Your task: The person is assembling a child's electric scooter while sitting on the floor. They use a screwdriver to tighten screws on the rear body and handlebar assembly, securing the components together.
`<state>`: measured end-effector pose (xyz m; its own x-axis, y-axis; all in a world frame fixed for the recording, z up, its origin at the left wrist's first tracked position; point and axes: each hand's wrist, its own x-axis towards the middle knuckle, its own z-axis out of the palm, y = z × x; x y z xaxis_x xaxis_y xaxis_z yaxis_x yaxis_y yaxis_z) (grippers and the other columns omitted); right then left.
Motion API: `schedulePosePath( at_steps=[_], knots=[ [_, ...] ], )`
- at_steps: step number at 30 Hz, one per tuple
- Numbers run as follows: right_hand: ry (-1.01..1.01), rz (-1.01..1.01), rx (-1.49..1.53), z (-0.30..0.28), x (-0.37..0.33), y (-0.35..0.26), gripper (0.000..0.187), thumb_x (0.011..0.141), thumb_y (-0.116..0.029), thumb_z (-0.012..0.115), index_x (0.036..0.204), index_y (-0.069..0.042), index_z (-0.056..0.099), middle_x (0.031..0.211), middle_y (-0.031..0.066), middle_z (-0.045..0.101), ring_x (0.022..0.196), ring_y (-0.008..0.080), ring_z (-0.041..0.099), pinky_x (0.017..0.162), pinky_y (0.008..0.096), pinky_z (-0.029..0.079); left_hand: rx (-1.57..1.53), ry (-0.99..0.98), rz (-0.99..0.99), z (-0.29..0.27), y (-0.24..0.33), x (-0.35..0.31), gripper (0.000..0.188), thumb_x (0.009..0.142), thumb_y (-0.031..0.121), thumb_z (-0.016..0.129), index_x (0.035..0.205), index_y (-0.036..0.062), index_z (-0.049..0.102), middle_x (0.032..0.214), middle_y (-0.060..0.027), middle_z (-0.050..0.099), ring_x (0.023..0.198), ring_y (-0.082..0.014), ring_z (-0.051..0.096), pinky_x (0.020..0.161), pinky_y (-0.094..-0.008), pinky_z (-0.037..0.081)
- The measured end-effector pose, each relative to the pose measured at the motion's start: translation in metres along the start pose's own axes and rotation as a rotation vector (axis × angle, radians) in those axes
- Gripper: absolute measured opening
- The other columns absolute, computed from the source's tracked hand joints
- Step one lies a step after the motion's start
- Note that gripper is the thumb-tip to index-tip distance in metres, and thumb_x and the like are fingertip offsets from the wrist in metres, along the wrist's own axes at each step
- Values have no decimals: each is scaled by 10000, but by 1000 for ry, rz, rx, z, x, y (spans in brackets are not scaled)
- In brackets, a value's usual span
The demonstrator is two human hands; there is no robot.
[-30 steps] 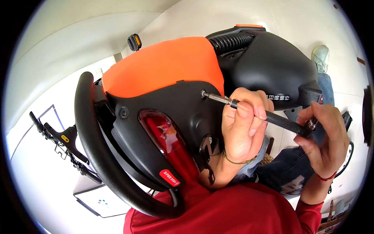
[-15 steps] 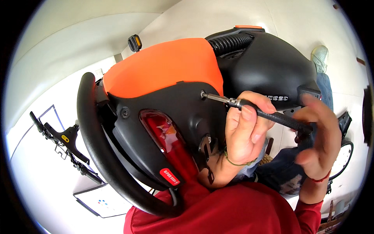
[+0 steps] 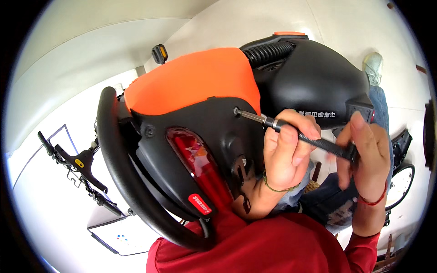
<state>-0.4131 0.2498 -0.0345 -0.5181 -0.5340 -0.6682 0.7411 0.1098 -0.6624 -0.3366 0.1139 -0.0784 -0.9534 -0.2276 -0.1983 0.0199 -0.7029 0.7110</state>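
Both hands are closed on one tool: the left hand [image 3: 287, 157] curls around the front of a black-handled screwdriver [image 3: 330, 146], and the right hand [image 3: 371, 157] grips its rear end. Before them spreads a dark rear shell [image 3: 218, 132]; a rounded black cover [image 3: 314, 82] bulges out to the right, and a bright orange panel [image 3: 195, 82] adjoins above. Along the shell's left side runs a curved black bar [image 3: 119, 166]. Smaller, a red lamp [image 3: 199, 160] sits in the shell's face. The screwdriver slants up and leftward, its tip at a little round recess [image 3: 236, 110] just below the orange panel.
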Motion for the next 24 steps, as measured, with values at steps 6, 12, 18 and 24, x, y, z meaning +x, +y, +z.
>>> schedulePosePath(
  at_steps=[6,12,18,24],
  knots=[
    [206,-604,-301,2,-7,22,664,779,-574,605,1006,50,603,802,107,629,677,167,591,617,262,440,-44,53,52,-1,-8,-6,373,945,398,477,871,36,528,708,-18,477,473,-18,304,473,-171,244],
    [146,-1032,-850,-14,2,26,553,806,-481,628,1021,28,612,797,117,634,662,210,591,620,280,454,-77,42,65,-1,0,-5,345,948,357,503,903,15,525,767,-47,538,481,-6,318,471,-157,250],
    [-83,-172,298,8,-13,7,436,966,-322,436,981,84,595,564,86,582,378,126,536,432,223,406,54,113,18,5,4,-2,405,956,442,431,905,50,521,519,70,328,537,-52,282,554,-229,268],
    [199,-840,-245,7,-1,24,641,814,-561,573,1004,51,596,737,112,591,517,163,574,450,241,396,53,149,18,8,2,-1,389,949,428,460,907,48,531,515,67,332,536,-43,287,549,-227,265]
  ],
)
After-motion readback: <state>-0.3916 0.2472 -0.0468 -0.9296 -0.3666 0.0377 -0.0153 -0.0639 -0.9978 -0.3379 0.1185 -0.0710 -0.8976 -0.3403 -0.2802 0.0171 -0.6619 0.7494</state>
